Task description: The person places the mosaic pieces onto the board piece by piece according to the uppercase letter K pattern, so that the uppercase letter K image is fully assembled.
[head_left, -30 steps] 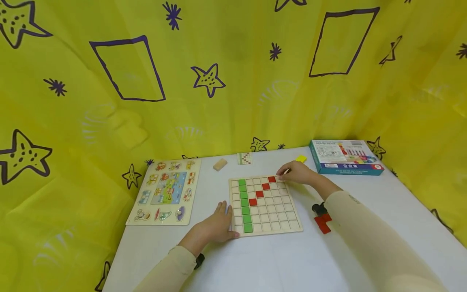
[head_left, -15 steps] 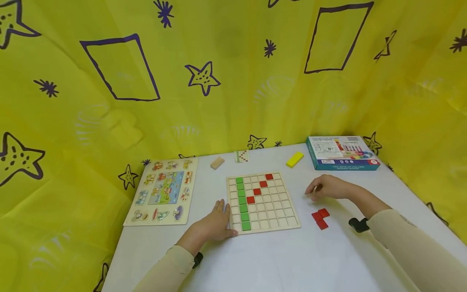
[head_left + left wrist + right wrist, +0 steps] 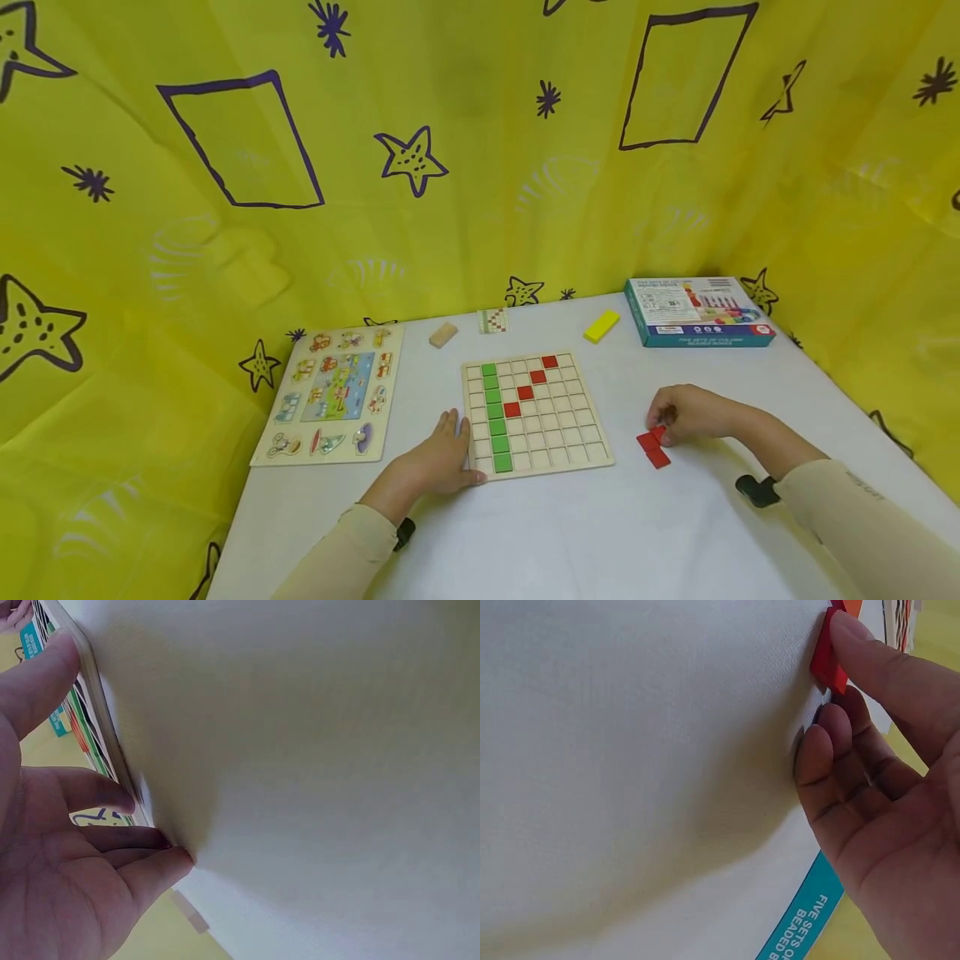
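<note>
In the head view a wooden grid board (image 3: 555,429) lies mid-table, with a column of green tiles (image 3: 495,411) and a diagonal of red tiles (image 3: 525,392) set in its squares. My left hand (image 3: 441,457) lies against the board's left edge, fingers extended and thumb at the near corner. The left wrist view has those fingertips down on the white cloth beside the rim. My right hand (image 3: 693,414) is at a small group of loose red tiles (image 3: 657,457) right of the board. Seen from the right wrist, thumb and index finger pinch a red tile (image 3: 829,656).
Behind the board are a plain wood block (image 3: 443,335), a small pattern card (image 3: 492,321) and a yellow block (image 3: 602,326). A picture puzzle board (image 3: 390,392) lies at left, a toy box (image 3: 697,312) at back right. A yellow curtain (image 3: 450,233) hangs behind the table.
My right hand has moved from the board's top right corner, back and right to the loose red tiles. The yellow block is uncovered. My left hand stays at the board's edge.
</note>
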The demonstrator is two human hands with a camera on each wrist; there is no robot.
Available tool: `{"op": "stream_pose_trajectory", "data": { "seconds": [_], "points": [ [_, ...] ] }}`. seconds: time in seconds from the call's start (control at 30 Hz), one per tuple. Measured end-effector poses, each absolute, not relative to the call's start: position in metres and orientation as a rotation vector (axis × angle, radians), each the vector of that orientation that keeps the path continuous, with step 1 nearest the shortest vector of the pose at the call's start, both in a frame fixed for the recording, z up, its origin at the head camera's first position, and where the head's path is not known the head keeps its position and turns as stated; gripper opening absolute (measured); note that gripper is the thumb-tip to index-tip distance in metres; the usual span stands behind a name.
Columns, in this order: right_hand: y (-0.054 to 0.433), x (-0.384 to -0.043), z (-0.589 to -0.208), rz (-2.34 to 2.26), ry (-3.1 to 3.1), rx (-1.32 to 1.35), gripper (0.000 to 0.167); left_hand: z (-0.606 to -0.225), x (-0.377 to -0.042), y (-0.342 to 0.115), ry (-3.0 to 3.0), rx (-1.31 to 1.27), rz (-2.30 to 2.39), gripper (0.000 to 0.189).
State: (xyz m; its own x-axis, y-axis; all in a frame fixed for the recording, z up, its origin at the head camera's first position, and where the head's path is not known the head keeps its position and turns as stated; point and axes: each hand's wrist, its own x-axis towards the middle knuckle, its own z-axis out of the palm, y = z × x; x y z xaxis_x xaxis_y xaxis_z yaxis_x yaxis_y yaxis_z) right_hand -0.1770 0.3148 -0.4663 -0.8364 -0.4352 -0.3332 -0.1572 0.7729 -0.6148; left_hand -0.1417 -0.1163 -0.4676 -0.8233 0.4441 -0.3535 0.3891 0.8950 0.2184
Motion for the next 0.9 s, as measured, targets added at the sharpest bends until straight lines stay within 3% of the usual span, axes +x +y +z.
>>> {"op": "stream_pose_trajectory", "data": {
  "seconds": [0.47,0.9],
  "points": [
    [0.308,-0.19,-0.452,-0.882,2.502,-0.453,0.016,-0.465,-0.141,-0.117,2.661,0.607,0.232,0.095],
    [0.23,-0.227,-0.451,-0.926,2.487,-0.621,0.009,-0.467,-0.141,-0.117,2.659,0.602,0.227,0.095]
  ]
}}
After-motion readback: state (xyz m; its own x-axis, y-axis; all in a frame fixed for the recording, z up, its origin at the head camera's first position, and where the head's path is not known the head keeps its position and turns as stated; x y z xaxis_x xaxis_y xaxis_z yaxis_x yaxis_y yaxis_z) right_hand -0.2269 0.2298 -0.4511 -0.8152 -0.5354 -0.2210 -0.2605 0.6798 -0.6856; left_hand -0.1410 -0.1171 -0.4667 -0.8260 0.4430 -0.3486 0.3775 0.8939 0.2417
